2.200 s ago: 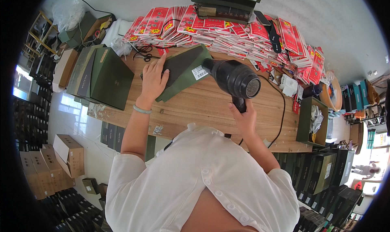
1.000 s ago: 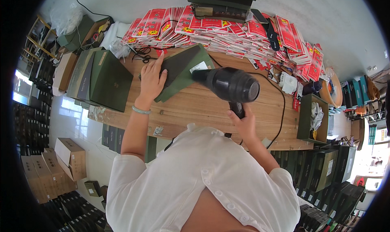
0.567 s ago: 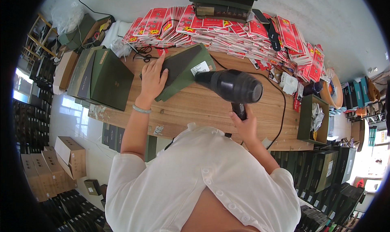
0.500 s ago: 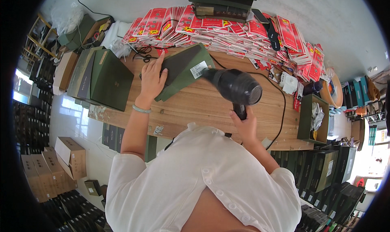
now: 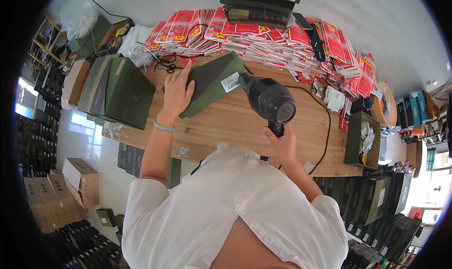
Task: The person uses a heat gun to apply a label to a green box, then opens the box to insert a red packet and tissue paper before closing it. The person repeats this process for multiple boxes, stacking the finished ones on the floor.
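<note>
Left hand (image 5: 178,91) spread on green box (image 5: 212,83), prolly steadying it; right hand (image 5: 283,139) wrapped round hair dryer (image 5: 270,98) handle, nozzle (image 5: 245,81) facing label (image 5: 230,82).

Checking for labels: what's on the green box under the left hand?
The green box bears a white label near the hair dryer; the left hand rests at the box's dark left end. What the hand covers and the box's inside are hidden.

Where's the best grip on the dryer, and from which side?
Probably by the handle, from the near side, where the right hand holds it: it is slimmer than the barrel and sticks out that way, while the nozzle points toward the label.
</note>
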{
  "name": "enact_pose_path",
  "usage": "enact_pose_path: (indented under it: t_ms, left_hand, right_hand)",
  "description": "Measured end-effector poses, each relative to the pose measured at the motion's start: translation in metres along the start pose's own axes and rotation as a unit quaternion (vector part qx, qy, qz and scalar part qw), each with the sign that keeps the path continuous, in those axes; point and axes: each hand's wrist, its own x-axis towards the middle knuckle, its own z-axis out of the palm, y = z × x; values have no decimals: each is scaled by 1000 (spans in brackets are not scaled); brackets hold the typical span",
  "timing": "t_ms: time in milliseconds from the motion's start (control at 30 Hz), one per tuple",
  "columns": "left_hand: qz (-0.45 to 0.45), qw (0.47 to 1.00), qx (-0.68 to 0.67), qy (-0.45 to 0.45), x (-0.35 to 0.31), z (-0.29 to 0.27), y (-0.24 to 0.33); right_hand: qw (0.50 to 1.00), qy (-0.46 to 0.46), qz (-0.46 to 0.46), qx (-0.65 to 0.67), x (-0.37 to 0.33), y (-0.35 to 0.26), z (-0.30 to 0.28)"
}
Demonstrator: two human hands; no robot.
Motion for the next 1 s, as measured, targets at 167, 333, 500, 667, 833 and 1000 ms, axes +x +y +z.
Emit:
enact_pose_path:
  t_ms: [167,333,500,667,833,1000]
  left_hand:
    - [11,1000,-5,11,1,1,0]
    - [16,1000,-6,14,1,0,1]
    - [14,1000,-7,12,2,-1,3]
    - [10,1000,-10,8,1,0,2]
    - [12,1000,-2,9,2,-2,3]
    - [7,1000,1,4,1,0,2]
  right_hand:
    - [998,26,-51,17,12,8,6]
    - [999,3,-35,21,17,1,3]
    - [999,-14,11,34,20,-7,4]
    - [997,-38,21,68,22,-8,2]
    - [993,21,-110,36,16,14,8]
    - [998,4,-30,61,0,15,2]
